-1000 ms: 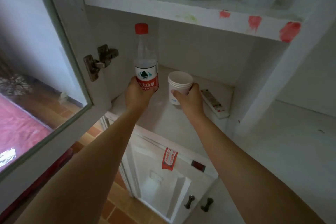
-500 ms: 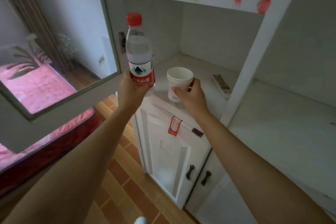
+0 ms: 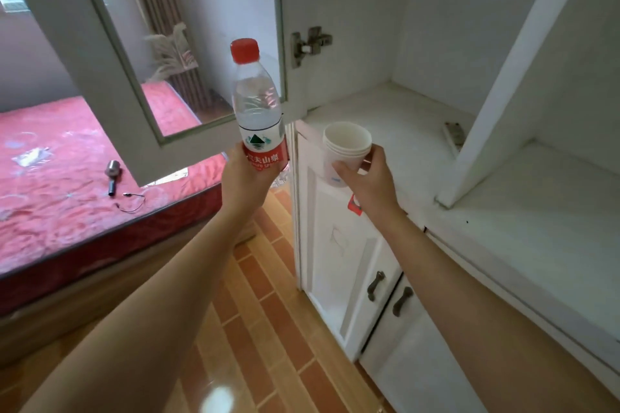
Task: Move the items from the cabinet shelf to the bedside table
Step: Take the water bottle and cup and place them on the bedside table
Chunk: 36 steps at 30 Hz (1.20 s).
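My left hand (image 3: 249, 185) grips a clear water bottle (image 3: 256, 104) with a red cap and red label, held upright in front of the open cabinet door. My right hand (image 3: 367, 178) holds a short stack of white paper cups (image 3: 345, 147) by the side, just outside the front edge of the white cabinet shelf (image 3: 396, 124). A white remote control (image 3: 454, 135) still lies on that shelf at its right, partly hidden by the cabinet post. The bedside table is not in view.
The glass-paned cabinet door (image 3: 110, 54) stands open to my left, close to the bottle. A bed with a red cover (image 3: 67, 198) lies beyond it, with a small metal object (image 3: 112, 174) on it. Below are white lower doors with dark handles (image 3: 389, 292) and a tiled floor.
Both hands have drawn the bottle and the cups out of the cabinet, from over the shelf to in front of it. My view has turned left, bringing the bed into sight.
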Tool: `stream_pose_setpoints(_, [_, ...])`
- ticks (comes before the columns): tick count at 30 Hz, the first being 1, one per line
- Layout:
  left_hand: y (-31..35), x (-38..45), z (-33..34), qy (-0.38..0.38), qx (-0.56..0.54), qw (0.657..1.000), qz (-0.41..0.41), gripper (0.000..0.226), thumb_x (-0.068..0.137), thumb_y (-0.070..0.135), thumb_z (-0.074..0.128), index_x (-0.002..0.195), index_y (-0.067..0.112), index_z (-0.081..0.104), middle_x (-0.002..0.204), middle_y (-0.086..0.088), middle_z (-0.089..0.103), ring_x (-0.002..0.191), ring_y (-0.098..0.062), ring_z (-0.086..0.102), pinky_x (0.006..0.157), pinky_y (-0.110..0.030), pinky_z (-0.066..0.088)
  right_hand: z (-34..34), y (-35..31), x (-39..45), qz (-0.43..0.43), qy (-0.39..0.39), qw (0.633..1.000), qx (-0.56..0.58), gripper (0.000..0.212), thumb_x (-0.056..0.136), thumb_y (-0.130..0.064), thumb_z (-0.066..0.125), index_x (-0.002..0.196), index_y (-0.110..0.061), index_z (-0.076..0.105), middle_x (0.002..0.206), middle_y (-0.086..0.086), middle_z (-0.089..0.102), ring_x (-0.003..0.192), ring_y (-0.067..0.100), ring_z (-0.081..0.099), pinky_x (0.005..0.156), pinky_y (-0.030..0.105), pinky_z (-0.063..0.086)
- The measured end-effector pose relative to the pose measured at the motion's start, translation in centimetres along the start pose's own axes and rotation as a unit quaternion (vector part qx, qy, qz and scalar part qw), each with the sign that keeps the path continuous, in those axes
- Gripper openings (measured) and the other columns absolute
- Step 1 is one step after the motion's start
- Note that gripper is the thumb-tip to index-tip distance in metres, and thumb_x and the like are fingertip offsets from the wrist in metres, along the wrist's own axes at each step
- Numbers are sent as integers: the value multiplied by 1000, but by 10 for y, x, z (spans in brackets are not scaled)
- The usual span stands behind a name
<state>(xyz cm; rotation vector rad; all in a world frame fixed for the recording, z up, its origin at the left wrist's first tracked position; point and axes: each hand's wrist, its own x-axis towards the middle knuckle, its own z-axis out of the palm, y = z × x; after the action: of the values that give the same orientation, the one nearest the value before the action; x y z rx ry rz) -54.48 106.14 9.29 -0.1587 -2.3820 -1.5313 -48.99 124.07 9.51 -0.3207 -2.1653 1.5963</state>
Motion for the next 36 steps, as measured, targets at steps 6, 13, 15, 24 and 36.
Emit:
stream_pose_setpoints(6, [-7, -60, -50, 33, 19, 999, 4, 56, 72, 27, 77, 118, 10, 50, 103, 6, 56, 92, -10, 53, 78, -26, 42, 1, -3, -58, -5, -47, 999, 16, 53, 80, -20, 69, 124, -8, 42, 112, -2, 52, 101, 12, 51, 72, 12, 41])
stream_pose_setpoints(13, [-23, -147, -117, 108, 54, 990, -66, 52, 71, 32, 77, 111, 11, 53, 103, -1, 63, 91, -15, 57, 75, -28, 41, 9, -14, -128, -15, -132, 991, 18, 58, 80, -25, 70, 128, -10, 40, 118, -2, 52, 106, 11, 52, 76, 10, 42])
stream_pose_setpoints(15, [-27, -168, -136, 133, 66, 985, -82, 50, 70, 32, 78, 109, 11, 54, 106, -7, 64, 94, -20, 59, 76, -30, 43, 17, -18, -144, -17, -163, 986, 28, 60, 79, -24, 71, 129, -11, 40, 121, -1, 53, 108, 12, 52, 83, 20, 44])
stream_pose_setpoints(24, [-28, -244, -218, 290, 104, 934, -184, 64, 68, 34, 78, 118, 8, 48, 115, -7, 62, 102, -21, 59, 80, -31, 46, 72, -42, -192, -53, -306, 949, 55, 62, 77, -22, 73, 128, -11, 41, 127, 4, 55, 113, 17, 54, 87, 26, 49])
stream_pose_setpoints(36, [-21, -359, -300, 457, 143, 843, -246, 68, 67, 30, 80, 122, 12, 43, 122, -6, 59, 109, -22, 58, 87, -31, 46, 143, -76, -277, -104, -484, 864, 87, 55, 80, -25, 70, 125, -11, 42, 118, 1, 55, 106, 15, 53, 77, 19, 43])
